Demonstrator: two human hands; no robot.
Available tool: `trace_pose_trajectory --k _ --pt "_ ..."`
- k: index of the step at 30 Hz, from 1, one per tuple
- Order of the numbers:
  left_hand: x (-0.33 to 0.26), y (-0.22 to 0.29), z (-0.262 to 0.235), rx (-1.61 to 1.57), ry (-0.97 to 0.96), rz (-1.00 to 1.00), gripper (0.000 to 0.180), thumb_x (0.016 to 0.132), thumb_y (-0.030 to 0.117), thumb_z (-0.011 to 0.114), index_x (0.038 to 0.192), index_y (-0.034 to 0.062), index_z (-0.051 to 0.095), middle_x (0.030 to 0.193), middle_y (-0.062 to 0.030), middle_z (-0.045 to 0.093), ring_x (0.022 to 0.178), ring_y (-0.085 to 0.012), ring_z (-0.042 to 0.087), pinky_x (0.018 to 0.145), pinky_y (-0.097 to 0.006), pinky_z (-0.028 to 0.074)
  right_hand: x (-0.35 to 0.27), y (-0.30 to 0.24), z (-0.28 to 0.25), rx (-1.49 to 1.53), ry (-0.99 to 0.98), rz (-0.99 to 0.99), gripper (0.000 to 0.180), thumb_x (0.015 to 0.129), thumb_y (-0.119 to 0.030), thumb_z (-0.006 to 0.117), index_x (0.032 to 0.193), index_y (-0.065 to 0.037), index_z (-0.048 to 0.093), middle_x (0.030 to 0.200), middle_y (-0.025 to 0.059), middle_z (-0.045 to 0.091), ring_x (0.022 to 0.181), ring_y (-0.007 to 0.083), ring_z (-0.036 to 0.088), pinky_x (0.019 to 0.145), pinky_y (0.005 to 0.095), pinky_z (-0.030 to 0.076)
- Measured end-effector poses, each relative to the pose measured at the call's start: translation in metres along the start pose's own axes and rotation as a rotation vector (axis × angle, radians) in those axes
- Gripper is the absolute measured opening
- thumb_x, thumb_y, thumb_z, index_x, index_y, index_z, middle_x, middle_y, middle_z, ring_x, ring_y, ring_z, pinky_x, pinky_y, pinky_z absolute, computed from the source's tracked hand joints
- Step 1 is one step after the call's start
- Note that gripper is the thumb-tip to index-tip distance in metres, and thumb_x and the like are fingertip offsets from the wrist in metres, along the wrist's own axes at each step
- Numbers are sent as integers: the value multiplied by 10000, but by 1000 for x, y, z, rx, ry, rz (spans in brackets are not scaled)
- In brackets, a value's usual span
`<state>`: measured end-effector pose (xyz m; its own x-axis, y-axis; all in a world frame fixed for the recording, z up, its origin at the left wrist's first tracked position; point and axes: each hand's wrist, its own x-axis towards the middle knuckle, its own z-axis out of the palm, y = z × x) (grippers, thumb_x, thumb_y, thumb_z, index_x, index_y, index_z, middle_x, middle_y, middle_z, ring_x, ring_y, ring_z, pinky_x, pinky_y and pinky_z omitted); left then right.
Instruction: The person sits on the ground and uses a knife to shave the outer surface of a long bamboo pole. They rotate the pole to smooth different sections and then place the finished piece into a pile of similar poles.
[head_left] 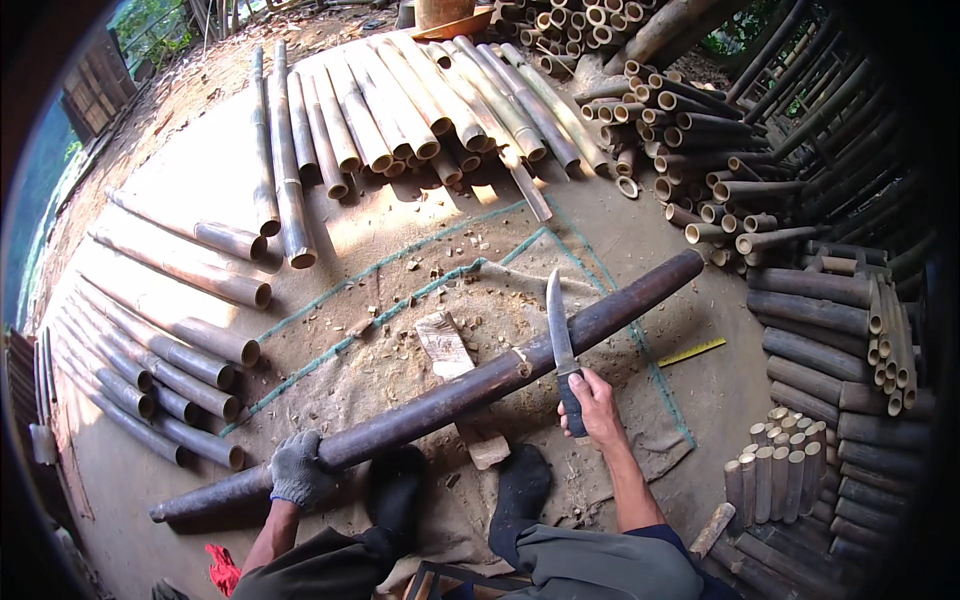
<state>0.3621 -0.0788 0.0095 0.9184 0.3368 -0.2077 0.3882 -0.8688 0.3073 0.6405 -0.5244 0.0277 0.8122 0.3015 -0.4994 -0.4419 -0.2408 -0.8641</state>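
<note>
"Grey-brown floor carries a tan, green-edged cloth sheet strewn with small pale chips; pale cut bamboo lengths lie in a row at the top of the frame. Main pole?"

"Long dark-brown bamboo pole, slanting from lower left to right of centre. It crosses a flat, pale wooden block, which probably props it off the sheet."

"Hands?"

"Left hand, in a grey knitted glove, is closed on the pole near its lower-left end, seemingly to steady it. Bare right hand grips a black-handled steel knife, blade toward the top of the frame, presumably so the edge clears the fingers. Blade-to-pole contact: cannot tell."

"Brands, legible writing?"

"None found. Markings on the straight yellow strip, right of centre, are too small to read."
</note>
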Motion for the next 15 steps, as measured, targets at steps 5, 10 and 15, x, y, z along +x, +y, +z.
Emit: trace_pose_trajectory --k 5,10,15 --pt "4 5 -21 -44 -139 -96 554 661 488 937 1026 121 739 1009 -179 777 977 -438 753 887 -527 593 -28 8 41 -319 -498 21 367 1139 -382 665 1209 -22 676 796 33 670 606 108 660 586 309 562" --pt "26 -1 -38 -123 -401 -156 677 594 514 966 1132 136 803 1051 -184 814 1005 -395 790 901 -470 608 -7 34 8 123 63 -53 374 1164 -471 580 1176 -100 627 771 56 679 568 132 678 463 301 559" --pt "29 -11 -30 -100 -420 -125 757 575 578 962 1163 130 797 1075 -209 815 1019 -416 787 917 -480 608 -18 24 4 -104 -134 -32 367 1145 -450 617 1166 -84 637 750 50 666 553 125 655 463 302 528"
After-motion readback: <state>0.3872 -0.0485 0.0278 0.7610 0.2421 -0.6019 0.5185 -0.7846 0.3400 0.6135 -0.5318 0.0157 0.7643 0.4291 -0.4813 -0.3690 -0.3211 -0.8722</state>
